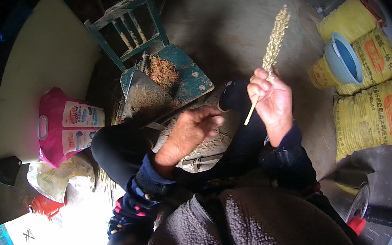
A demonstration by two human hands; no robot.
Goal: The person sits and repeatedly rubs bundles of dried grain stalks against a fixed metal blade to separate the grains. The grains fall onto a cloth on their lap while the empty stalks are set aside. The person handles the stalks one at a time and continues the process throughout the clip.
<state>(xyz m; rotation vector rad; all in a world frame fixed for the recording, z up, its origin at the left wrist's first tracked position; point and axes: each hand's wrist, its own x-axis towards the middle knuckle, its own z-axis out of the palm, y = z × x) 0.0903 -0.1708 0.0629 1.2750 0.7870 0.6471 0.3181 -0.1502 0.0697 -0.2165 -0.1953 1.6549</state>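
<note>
Upright in my right hand (pixel 270 94) is a pale dried grain head (pixel 276 39), gripped at the base of its seeds. Its short cut stalk pokes out below my fingers. My left hand (pixel 196 128) hovers over my lap, with fingers loosely bent, the thumb apart and nothing visible in the grasp. Beyond it stands a worn green wooden chair (pixel 190 76). On its seat lie a clump of reddish-brown dry plant bits (pixel 163 71) and a dirt-caked metal piece (pixel 147 97), whose exact kind I cannot tell.
Yellow woven sacks (pixel 370 120) bearing writing line the right side, with a light-blue plastic basin (pixel 334 59) by them. At left are a pink handled bag (pixel 52 120), a pale plastic bag (pixel 55 176) and a red plastic container (pixel 46 206). Straw bits litter the floor between my legs.
</note>
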